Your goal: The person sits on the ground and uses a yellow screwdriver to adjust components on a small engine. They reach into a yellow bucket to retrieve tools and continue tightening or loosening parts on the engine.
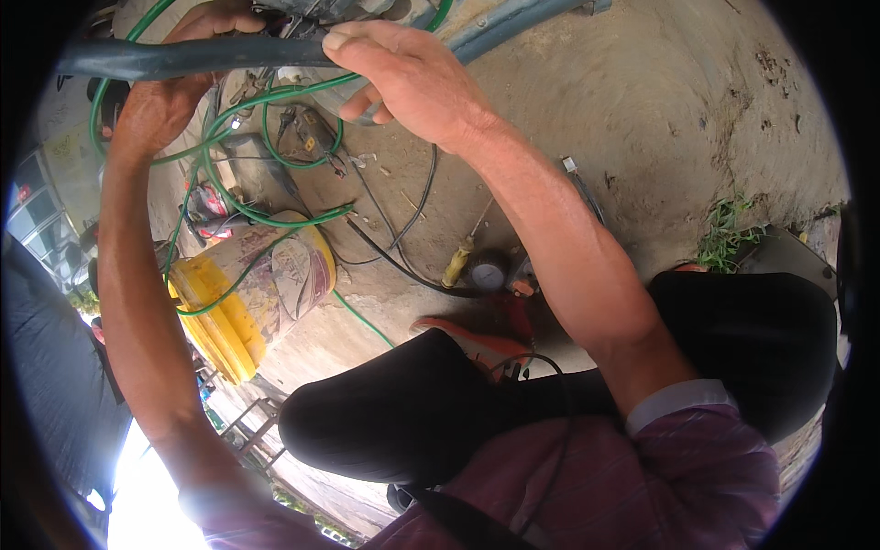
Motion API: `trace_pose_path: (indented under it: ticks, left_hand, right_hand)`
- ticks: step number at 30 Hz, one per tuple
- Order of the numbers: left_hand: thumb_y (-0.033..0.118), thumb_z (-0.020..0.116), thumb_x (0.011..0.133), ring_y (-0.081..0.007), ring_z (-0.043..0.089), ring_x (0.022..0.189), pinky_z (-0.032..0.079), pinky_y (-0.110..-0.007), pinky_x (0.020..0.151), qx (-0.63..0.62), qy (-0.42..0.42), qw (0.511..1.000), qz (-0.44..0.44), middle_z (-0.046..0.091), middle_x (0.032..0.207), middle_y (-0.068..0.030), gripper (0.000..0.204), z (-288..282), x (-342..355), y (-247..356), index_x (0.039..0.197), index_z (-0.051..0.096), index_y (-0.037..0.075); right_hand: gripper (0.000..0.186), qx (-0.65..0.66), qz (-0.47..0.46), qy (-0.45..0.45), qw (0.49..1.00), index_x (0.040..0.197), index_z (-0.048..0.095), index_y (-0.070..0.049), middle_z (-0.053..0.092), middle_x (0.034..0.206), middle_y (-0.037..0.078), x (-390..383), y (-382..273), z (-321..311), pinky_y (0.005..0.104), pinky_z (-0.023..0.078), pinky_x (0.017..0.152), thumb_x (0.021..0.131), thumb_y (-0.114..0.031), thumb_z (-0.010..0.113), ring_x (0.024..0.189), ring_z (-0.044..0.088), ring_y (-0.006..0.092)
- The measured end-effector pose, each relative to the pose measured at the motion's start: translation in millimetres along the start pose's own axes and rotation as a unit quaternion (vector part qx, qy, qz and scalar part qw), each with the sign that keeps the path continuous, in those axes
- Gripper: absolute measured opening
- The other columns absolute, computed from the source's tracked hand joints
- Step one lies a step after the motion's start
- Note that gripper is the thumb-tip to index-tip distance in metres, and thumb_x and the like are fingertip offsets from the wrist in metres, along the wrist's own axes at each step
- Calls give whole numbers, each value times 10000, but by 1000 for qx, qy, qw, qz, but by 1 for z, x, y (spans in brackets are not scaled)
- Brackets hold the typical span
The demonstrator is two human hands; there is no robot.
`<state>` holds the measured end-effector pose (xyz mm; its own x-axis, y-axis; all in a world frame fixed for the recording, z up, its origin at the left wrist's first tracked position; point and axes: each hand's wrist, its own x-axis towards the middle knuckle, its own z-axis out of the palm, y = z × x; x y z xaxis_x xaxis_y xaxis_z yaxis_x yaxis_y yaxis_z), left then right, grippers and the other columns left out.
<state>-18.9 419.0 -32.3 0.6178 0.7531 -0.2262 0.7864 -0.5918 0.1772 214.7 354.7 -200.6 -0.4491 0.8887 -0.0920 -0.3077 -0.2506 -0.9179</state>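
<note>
A dark tube [192, 58] crosses the top of the view in front of greasy machine parts [321, 9]. My left hand [170, 105] reaches behind this tube, and its curled fingers show above it among the parts. Whatever those fingers hold is hidden. My right hand [412, 78] is closed round the tube farther right, with one fingertip on its near face and other fingers bent below it. Beyond that hand, a blue-grey pipe [513, 26] runs to the upper right. Loops of green cable [266, 96] hang just beneath both hands.
A bucket [298, 266] with a yellow rim lies below the cable loops. A yellow-handled screwdriver [456, 264] and a round black object [487, 271] rest on the dirt ground near my shoe [467, 341]. Black cables cross the ground. Grey fabric [60, 357] fills the left edge.
</note>
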Motion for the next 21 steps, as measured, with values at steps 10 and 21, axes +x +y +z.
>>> trace_pose_path:
  ticks: [10,21]
  left_hand:
    - [129,723,902,-268,632,1158,502,-405,1015,-110,47,992,-33,676,1214,-116,321,12,-6,5,1198,691,8]
    - [41,665,970,-157,624,1147,512,-335,1001,-169,35,983,-64,707,1232,-49,387,16,-9,-13,1356,641,48]
  right_hand:
    - [395,-15,-70,78,994,1117,741,-27,753,950,80,-39,39,-14,310,548,727,936,-377,710,698,685,158]
    - [160,-389,21,-355,850,949,730,-79,761,898,63,-71,138,21,382,559,737,839,-193,720,833,725,225]
